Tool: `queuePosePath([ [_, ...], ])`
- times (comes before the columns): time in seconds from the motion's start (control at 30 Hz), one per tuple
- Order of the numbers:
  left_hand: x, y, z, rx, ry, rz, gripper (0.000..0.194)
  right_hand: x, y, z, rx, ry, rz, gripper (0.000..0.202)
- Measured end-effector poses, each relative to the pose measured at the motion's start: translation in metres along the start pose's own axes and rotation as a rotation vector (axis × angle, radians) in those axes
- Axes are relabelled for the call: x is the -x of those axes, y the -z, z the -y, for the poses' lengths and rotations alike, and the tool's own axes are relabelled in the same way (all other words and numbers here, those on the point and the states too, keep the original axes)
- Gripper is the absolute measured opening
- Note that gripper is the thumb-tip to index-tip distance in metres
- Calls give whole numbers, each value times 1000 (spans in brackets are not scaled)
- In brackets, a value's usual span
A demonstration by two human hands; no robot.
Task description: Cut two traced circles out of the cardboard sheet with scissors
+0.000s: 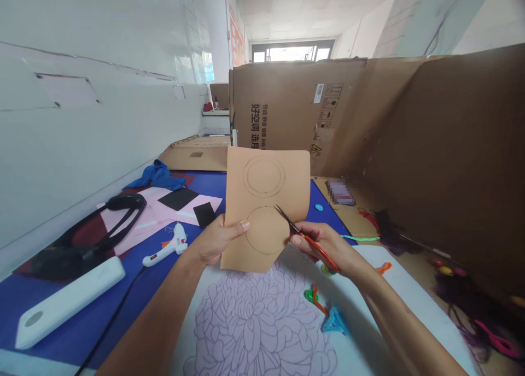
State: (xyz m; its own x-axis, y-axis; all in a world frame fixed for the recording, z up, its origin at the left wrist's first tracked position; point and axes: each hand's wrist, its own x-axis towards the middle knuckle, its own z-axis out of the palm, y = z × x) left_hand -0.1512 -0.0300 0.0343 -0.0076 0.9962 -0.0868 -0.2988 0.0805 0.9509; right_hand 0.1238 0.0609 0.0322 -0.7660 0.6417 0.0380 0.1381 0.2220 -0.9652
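Note:
A tan sheet (266, 201) with pencilled circles is held upright in front of me; its lower right corner is cut away. My left hand (217, 239) pinches its left edge, thumb on the front beside the lower circle. My right hand (322, 245) grips orange-handled scissors (314, 245), whose dark blades lie at the sheet's right side, over the edge of the lower circle. Beneath the sheet is a white surface with a purple flower line drawing (258, 321).
At left are a white glue gun (166, 247), a long white object (69, 305), black headphones (102, 228), pink paper (143, 217) and blue cloth (156, 176). Right of the drawing lie a blue triangular piece (335, 321) and coloured strips. Cardboard walls (295, 113) stand behind.

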Motion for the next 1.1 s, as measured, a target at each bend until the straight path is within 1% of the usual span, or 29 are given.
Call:
queuePosePath([
  [0.23, 1, -1, -2, 6, 7, 8, 56, 1, 0, 1, 5, -11, 1, 52],
  [0.33, 1, -4, -4, 6, 3, -14, 55, 2, -1, 2, 7, -21, -5, 52],
  [0.5, -1, -5, -5, 6, 0, -57, 48, 2, -1, 5, 36, -33, -32, 55],
  [0.67, 0, -4, -5, 12, 4, -29, 45, 2, -1, 7, 32, -55, -27, 59],
  [0.87, 0, -2, -5, -6, 2, -25, 45, 2, 1, 4, 30, -14, -7, 52],
  [1.1, 0, -3, -7, -28, 6, -38, 46, 3, 1, 7, 79, -31, -10, 59],
])
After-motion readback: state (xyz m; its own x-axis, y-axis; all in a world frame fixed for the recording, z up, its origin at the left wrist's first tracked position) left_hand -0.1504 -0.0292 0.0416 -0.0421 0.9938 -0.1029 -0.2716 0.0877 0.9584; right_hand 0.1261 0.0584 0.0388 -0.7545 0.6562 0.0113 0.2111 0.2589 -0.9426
